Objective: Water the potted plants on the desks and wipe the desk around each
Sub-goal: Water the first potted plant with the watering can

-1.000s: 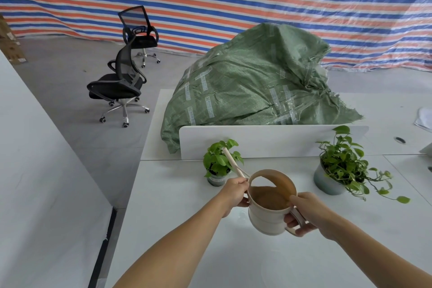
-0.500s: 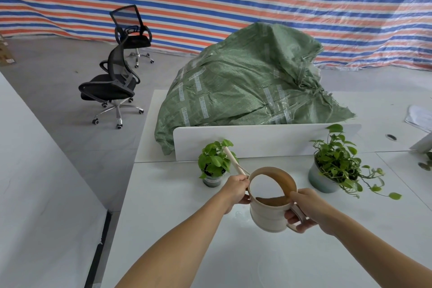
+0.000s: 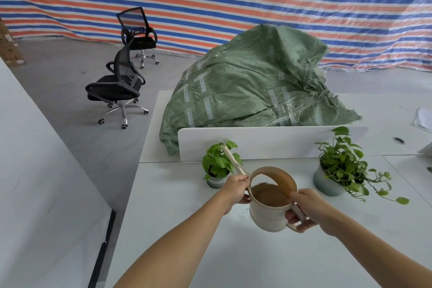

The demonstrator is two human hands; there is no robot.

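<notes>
A beige watering can (image 3: 268, 215) hangs above the white desk (image 3: 177, 229), tilted left, with water inside. Its long thin spout (image 3: 231, 159) reaches up into the leaves of a small green plant in a pale pot (image 3: 216, 181). My right hand (image 3: 306, 208) grips the can's handle. My left hand (image 3: 236, 190) holds the can at the base of the spout. A larger trailing plant in a grey pot (image 3: 327, 182) stands to the right on the same desk. A little water glistens on the desk under the can.
A low white divider panel (image 3: 268, 140) runs behind both plants. Beyond it a big green woven sack (image 3: 252, 86) lies on the far desk. Two black office chairs (image 3: 117, 89) stand on the grey floor at the left. Another white desk (image 3: 35, 182) lies at the left.
The can has tipped further toward the small plant and its water surface has shifted. Both hands keep their grip. The view has shifted slightly.
</notes>
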